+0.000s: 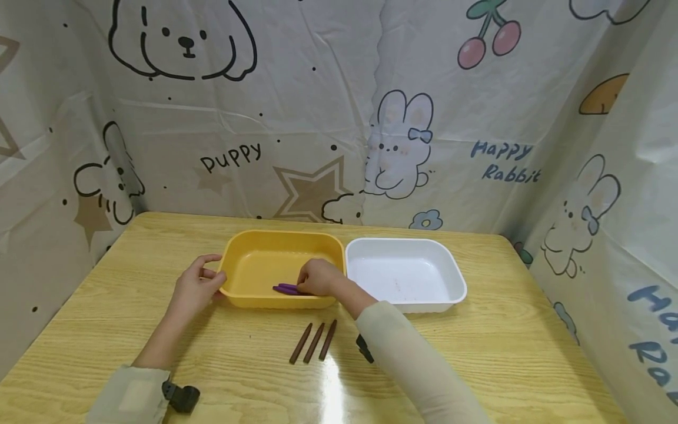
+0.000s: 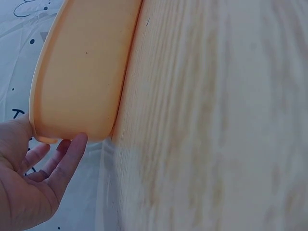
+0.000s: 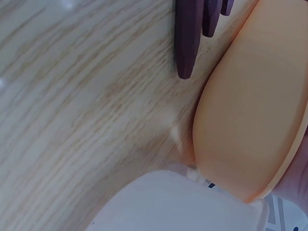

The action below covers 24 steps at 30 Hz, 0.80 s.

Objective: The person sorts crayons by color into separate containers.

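Observation:
A yellow tray (image 1: 249,303) stands on the table with purple crayons (image 1: 286,288) lying in it near its front wall. My right hand (image 1: 320,277) reaches over the front right of this tray, its fingertips down at the purple crayons and pinching there; how many it holds is hidden. At the tray's left end my left hand (image 1: 196,285) holds the rim. The left wrist view shows the left hand's fingers (image 2: 72,154) against the outer end wall. Three brown crayons (image 1: 315,343) lie side by side in front of the yellow tray.
A white tray (image 1: 405,307) stands right beside the yellow one, their ends close together. Both stand on a wood-grain table (image 1: 508,353). A printed curtain (image 1: 296,118) hangs behind and at both sides.

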{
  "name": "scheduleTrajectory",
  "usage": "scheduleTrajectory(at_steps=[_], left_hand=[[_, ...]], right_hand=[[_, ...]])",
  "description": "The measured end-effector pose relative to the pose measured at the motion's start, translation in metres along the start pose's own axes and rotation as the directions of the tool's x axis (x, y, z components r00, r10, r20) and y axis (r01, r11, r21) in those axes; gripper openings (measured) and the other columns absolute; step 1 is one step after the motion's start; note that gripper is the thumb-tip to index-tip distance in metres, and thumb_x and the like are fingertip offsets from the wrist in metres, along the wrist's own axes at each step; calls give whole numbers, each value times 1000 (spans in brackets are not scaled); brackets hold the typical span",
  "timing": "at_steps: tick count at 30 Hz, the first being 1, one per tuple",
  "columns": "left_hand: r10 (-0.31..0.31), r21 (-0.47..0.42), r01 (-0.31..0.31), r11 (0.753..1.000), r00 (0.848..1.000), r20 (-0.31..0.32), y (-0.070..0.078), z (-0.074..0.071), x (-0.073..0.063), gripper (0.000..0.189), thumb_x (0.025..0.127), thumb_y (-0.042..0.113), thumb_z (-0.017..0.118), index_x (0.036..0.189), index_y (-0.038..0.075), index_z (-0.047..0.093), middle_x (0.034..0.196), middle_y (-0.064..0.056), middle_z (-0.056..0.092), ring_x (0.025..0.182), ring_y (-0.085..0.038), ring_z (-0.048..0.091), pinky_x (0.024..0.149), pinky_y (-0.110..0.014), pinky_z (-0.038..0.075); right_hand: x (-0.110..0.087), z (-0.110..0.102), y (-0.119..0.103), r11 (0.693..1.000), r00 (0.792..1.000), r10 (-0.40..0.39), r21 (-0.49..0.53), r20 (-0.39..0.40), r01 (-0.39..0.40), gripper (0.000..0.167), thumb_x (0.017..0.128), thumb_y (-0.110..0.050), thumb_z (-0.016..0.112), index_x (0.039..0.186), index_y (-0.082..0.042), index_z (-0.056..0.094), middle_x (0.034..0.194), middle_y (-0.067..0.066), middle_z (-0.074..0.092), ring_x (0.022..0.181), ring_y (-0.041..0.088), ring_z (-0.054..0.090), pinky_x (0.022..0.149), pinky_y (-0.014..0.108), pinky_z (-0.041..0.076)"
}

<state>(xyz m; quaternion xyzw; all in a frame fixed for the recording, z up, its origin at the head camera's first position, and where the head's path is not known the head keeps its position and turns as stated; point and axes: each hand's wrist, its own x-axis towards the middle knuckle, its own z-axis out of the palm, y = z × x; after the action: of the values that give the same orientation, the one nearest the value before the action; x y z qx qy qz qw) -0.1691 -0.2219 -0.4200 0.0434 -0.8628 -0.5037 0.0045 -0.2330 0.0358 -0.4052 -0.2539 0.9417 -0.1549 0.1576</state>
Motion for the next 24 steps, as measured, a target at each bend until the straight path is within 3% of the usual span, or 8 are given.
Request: scheduleTrajectory(at_steps=[10, 18, 24], left_hand=[[-4, -4, 4, 1000, 1000, 0, 0, 0, -1, 49, 94, 19, 51, 139, 5, 38, 103, -19, 55, 71, -14, 63, 64, -27, 59], [-1, 0, 1, 1000, 1000, 6, 1, 0, -1, 49, 94, 19, 51, 139, 5, 37, 103, -19, 55, 72, -18, 65, 63, -28, 58], [-2, -2, 2, 1000, 1000, 10, 1, 0, -1, 50, 94, 20, 51, 139, 5, 37, 104, -19, 56, 72, -18, 66, 64, -28, 58]], right_hand=[[-2, -5, -2, 1000, 999, -13, -4, -42, 13, 18, 88, -26, 62, 92, -13, 74, 89, 0, 71, 80, 11, 59, 79, 25, 50], [-10, -18, -2, 997, 999, -8, 71, -53, 11, 20, 89, -25, 62, 99, -11, 72, 93, 1, 69, 76, 11, 55, 73, 23, 48], [-20, -28, -2, 996, 996, -59, 60, -74, 64, 20, 89, -25, 63, 101, -12, 71, 89, 1, 67, 75, 12, 55, 70, 23, 48]])
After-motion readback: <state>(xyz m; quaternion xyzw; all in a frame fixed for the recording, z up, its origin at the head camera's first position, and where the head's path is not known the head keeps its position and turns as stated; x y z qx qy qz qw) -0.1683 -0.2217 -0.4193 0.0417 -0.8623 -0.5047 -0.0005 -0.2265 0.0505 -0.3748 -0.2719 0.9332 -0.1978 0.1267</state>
